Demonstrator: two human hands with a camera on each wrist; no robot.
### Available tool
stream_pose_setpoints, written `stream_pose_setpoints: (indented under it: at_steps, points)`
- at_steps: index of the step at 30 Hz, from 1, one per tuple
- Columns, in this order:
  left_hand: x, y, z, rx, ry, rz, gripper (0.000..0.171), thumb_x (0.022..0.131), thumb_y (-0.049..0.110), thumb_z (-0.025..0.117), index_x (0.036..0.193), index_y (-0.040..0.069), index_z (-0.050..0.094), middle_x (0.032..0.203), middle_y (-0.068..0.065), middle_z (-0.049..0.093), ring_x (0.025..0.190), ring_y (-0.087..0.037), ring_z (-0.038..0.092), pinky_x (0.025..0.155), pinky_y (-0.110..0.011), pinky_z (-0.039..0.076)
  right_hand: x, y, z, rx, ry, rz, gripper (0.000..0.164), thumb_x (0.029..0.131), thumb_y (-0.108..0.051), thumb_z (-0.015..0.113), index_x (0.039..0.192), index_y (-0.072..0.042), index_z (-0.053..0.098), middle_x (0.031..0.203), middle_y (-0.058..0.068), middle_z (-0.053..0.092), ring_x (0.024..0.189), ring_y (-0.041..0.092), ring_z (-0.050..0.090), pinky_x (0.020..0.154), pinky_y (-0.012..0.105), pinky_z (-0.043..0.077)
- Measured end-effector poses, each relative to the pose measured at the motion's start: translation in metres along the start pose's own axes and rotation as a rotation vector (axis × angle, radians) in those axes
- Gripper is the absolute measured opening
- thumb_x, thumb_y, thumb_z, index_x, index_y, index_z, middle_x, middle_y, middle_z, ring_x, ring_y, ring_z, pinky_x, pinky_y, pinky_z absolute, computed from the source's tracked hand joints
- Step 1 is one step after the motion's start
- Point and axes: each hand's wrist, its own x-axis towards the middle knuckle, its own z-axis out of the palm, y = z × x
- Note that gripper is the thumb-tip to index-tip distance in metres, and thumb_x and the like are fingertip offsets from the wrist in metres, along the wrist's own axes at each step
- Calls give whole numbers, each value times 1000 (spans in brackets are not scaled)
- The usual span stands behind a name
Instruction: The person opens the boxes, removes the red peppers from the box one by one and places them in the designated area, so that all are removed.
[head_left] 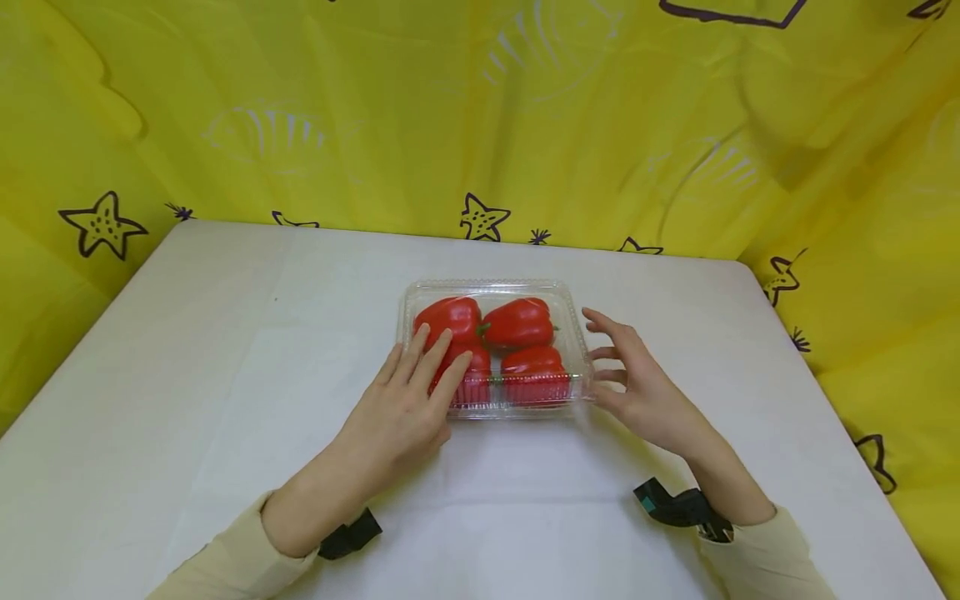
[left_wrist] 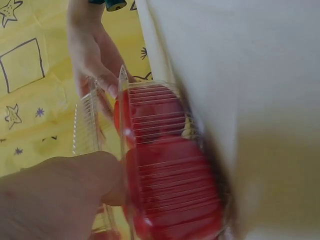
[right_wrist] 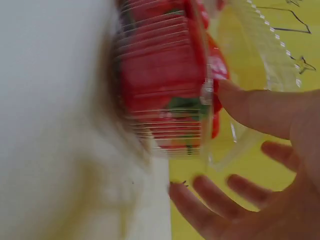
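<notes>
A clear plastic clamshell box (head_left: 491, 412) holds several red bell peppers (head_left: 519, 322). Its lid (right_wrist: 282, 60) stands apart from the base rim in both wrist views. My left hand (head_left: 408, 400) lies over the box's left side, fingers straight and spread over the lid. The left thumb (left_wrist: 95, 175) is at the front rim, between lid and base in the left wrist view. At the right side is my right hand (head_left: 637, 383), fingers spread and loosely bent. Its thumb (right_wrist: 255, 105) touches the rim near the front right corner, while the other fingers are off the box.
The box sits on a white-covered table (head_left: 300, 375). A yellow curtain (head_left: 420, 125) with sea-creature drawings hangs behind the table and along both sides. Black straps with devices (head_left: 678, 507) are on the wrists.
</notes>
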Motion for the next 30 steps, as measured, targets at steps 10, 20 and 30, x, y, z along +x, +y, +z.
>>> stream_pose_setpoints:
  at_steps: [10,20,30]
  points:
    - [-8,-12,11,-543,37,-389,98,83,20,75,157,2,14,166,-18,8,152,-38,19,111,-52,42,3,3,7,-323,90,-202,72,86,3,71,149,-18,44,163,7,28,148,33,30,111,66,34]
    - [-8,-24,20,-1001,-60,-687,106,87,30,77,159,4,3,166,-14,17,149,-35,30,118,-52,33,5,4,7,-386,90,-226,64,90,-6,71,147,-20,45,163,6,30,147,32,35,111,62,37]
    - [-12,-23,23,-1053,-43,-631,85,97,13,58,160,8,1,167,-10,15,147,-37,34,117,-49,33,5,3,7,-385,95,-230,65,90,-8,70,148,-18,44,162,7,30,147,32,34,112,62,36]
